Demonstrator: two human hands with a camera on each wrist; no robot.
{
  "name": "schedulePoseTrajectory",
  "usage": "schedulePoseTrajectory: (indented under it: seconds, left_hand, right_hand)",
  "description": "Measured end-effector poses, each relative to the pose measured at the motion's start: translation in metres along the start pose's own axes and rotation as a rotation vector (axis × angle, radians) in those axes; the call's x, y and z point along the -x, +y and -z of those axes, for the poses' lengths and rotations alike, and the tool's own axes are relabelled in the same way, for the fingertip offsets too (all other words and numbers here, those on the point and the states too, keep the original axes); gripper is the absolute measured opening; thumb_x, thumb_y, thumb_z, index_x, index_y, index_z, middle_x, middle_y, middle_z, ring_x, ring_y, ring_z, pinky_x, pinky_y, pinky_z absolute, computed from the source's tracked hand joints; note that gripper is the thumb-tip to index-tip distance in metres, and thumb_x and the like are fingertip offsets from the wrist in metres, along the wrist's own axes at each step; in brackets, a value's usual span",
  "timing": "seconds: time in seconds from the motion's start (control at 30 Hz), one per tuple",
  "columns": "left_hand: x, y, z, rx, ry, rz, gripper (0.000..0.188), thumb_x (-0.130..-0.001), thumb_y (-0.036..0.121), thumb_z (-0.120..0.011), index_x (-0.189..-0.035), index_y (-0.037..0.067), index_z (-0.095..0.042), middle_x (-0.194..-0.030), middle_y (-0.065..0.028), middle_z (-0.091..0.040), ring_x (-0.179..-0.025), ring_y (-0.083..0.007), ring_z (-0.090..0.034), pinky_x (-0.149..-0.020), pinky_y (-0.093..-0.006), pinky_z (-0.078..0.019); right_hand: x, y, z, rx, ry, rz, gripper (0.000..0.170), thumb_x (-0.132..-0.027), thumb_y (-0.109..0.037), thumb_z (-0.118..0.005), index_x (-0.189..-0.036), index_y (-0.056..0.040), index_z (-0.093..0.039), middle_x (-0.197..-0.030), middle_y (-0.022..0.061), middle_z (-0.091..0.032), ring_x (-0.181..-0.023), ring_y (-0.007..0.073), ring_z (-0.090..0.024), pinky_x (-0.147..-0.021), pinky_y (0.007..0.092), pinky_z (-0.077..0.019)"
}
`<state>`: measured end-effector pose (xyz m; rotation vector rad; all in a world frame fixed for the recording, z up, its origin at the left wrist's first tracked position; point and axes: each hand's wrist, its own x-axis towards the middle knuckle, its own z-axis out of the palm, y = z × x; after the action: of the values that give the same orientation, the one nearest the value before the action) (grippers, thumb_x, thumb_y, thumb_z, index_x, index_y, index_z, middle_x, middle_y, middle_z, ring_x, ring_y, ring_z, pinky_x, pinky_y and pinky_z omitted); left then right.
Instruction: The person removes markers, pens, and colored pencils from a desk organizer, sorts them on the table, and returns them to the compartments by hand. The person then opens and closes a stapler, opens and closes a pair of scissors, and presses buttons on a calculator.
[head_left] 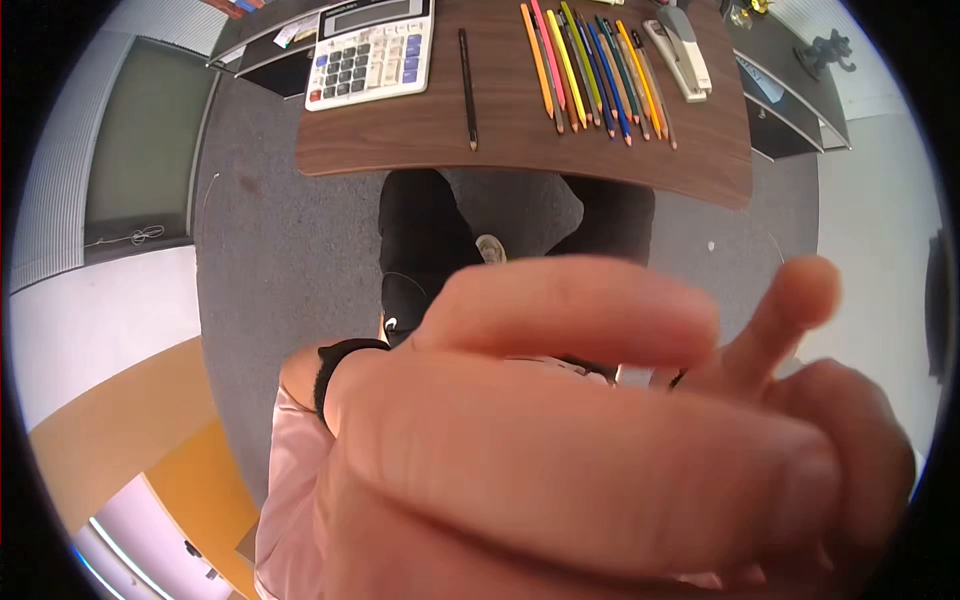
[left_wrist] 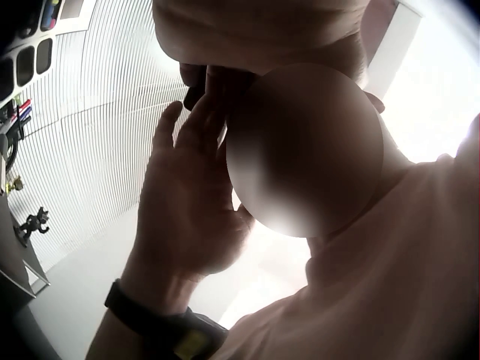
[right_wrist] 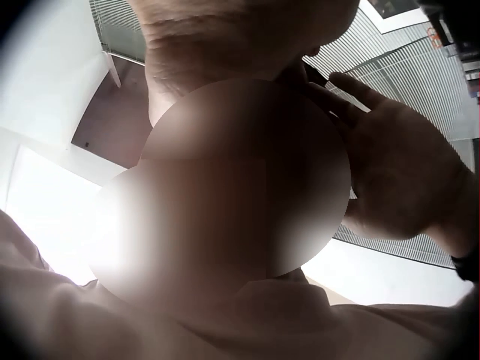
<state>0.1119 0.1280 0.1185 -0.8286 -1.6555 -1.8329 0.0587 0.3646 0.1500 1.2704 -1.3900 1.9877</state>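
Note:
Both hands are raised close to the head camera. My left hand (head_left: 560, 450) fills the lower middle of the head view, a black band at its wrist, fingers stretched to the right. Beyond its fingertips my right hand (head_left: 835, 410) shows partly, one finger pointing up. In the left wrist view the right hand (left_wrist: 187, 202) is lifted beside the head, fingers extended up at a small dark object (left_wrist: 195, 94). The left hand (right_wrist: 401, 165) mirrors this in the right wrist view, with fairly straight fingers. Neither hand touches anything on the desk.
On the brown desk (head_left: 390, 135) lie a white calculator (head_left: 370, 60), a single black pencil (head_left: 467, 90), a row of coloured pencils (head_left: 590, 75) and a stapler (head_left: 682, 55). Legs in dark trousers (head_left: 425, 230) are under its front edge. Side shelves (head_left: 800, 100) stand at right.

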Motion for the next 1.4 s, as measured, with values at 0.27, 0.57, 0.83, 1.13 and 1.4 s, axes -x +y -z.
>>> schedulePoseTrajectory:
  seconds: [0.27,0.57,0.83,1.13,1.4]
  left_hand:
    - [0.026,0.026,-0.028,-0.026,0.058,-0.012,0.093,-0.11,0.077,-0.053,-0.169,0.004,-0.053,-0.153,-0.0332,-0.067,-0.149,-0.0527,-0.06,-0.128,-0.0654,-0.0445]
    - [0.024,0.024,-0.08,-0.112,0.154,-0.067,0.091,-0.109,0.073,-0.057,-0.167,0.003,-0.054,-0.15,-0.0318,-0.069,-0.146,-0.0516,-0.062,-0.126,-0.0652,-0.0456]
    - [0.01,-0.019,-0.087,-0.206,0.251,-0.065,0.088,-0.108,0.07,-0.062,-0.165,0.002,-0.056,-0.148,-0.0306,-0.07,-0.144,-0.0506,-0.064,-0.125,-0.0649,-0.0466]
    - [0.02,-0.008,-0.087,-0.243,0.338,-0.077,0.086,-0.107,0.066,-0.066,-0.162,0.001,-0.057,-0.145,-0.0293,-0.072,-0.141,-0.0494,-0.066,-0.124,-0.0647,-0.0476]
    - [0.013,-0.024,-0.082,-0.278,0.363,-0.105,0.084,-0.106,0.063,-0.07,-0.16,0.0,-0.059,-0.142,-0.0281,-0.074,-0.139,-0.0484,-0.068,-0.123,-0.0645,-0.0486]
  right_hand:
    - [-0.003,-0.011,-0.027,0.019,0.087,0.057,0.068,-0.12,-0.058,-0.041,-0.149,-0.0009,-0.065,-0.133,0.0308,-0.077,-0.128,0.0398,-0.075,-0.117,0.0503,-0.0556]
    - [-0.015,-0.022,-0.048,-0.02,0.146,0.158,0.056,-0.12,-0.047,-0.045,-0.142,-0.0009,-0.066,-0.133,0.0273,-0.078,-0.126,0.0347,-0.076,-0.116,0.0453,-0.0571]
    - [-0.013,-0.054,-0.059,-0.076,0.216,0.196,0.045,-0.12,-0.038,-0.049,-0.136,-0.0009,-0.067,-0.133,0.0242,-0.079,-0.124,0.0302,-0.076,-0.114,0.0409,-0.0584]
    - [-0.026,-0.041,-0.089,-0.069,0.291,0.262,0.032,-0.12,-0.028,-0.053,-0.13,-0.0009,-0.068,-0.132,0.0206,-0.08,-0.122,0.025,-0.077,-0.112,0.0359,-0.0599]
    - [-0.042,-0.028,-0.088,-0.056,0.395,0.364,0.022,-0.121,-0.019,-0.057,-0.124,-0.001,-0.069,-0.132,0.0175,-0.081,-0.12,0.0205,-0.078,-0.111,0.0314,-0.0612]
